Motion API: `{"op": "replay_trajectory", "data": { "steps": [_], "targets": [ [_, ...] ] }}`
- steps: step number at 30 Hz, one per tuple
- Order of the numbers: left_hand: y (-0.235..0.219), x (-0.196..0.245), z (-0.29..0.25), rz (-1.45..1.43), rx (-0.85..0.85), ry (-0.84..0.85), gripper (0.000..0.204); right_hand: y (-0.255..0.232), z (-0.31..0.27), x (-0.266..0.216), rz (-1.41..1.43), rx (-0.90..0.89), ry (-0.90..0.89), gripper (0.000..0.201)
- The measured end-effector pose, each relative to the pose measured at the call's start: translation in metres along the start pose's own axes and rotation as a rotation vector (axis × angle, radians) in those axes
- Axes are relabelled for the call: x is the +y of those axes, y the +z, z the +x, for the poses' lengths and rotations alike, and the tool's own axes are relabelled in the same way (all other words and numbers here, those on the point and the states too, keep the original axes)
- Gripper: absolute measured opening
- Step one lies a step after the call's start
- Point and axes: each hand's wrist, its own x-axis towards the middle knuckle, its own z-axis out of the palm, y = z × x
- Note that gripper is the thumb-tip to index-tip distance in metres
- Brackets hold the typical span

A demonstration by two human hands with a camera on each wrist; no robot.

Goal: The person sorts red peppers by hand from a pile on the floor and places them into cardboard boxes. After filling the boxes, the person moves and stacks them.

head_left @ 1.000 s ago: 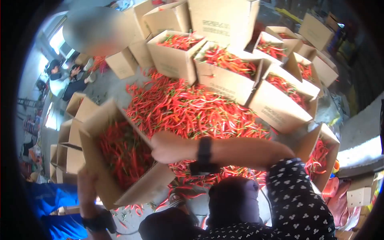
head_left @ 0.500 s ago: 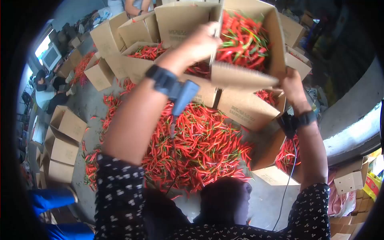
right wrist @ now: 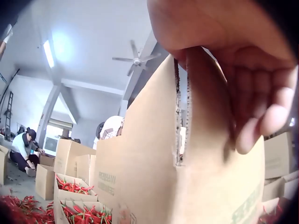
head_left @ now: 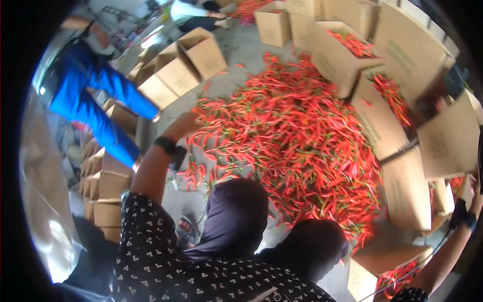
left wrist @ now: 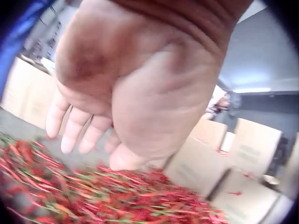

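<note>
At the left edge of the pepper pile, my left hand (head_left: pixel 185 127) hangs just above the red peppers (head_left: pixel 297 131). Its palm and relaxed, empty fingers show in the left wrist view (left wrist: pixel 135 88), with peppers (left wrist: pixel 121 191) below. At the far right of the head view, my right hand (head_left: pixel 472 190) is beside a tall cardboard box (head_left: pixel 448 136). In the right wrist view that hand (right wrist: pixel 247 70) grips the upper part of a box (right wrist: pixel 140 154), fingers bent over its side; the thumb is hidden.
Pepper-filled boxes (head_left: pixel 338 60) curve around the pile's right side. Another box (head_left: pixel 363 272) stands at bottom right. Boxes (head_left: pixel 173 75) line the upper left, near a person in blue trousers (head_left: pixel 95 100). Someone else (head_left: pixel 193 15) sits at the top.
The pepper-filled box, held in both hands before, has gone to the right. My left hand has let go and moved left to the pile; the head view has turned left.
</note>
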Motion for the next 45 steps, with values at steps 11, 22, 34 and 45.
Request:
{"op": "replay_trajectory", "data": {
  "steps": [11, 22, 34, 45],
  "targets": [
    [0.188, -0.146, -0.173, -0.364, -0.058, -1.01, 0.077, 0.006, 0.049, 0.04, -0.157, 0.287, -0.155, 0.068],
    [0.207, -0.022, 0.035, -0.754, -0.028, -0.325, 0.065, 0.009, -0.01, 0.054, -0.517, 0.501, -0.301, 0.083],
    [0.208, -0.192, 0.147, -0.778, -0.221, -0.163, 0.054, 0.256, -0.239, -0.067, -0.356, -0.765, -0.281, 0.056],
    [-0.027, -0.38, 0.228, 0.21, 0.82, -0.846, 0.087, 0.248, -0.256, -0.136, -0.667, -0.812, -0.248, 0.044]
  ]
}}
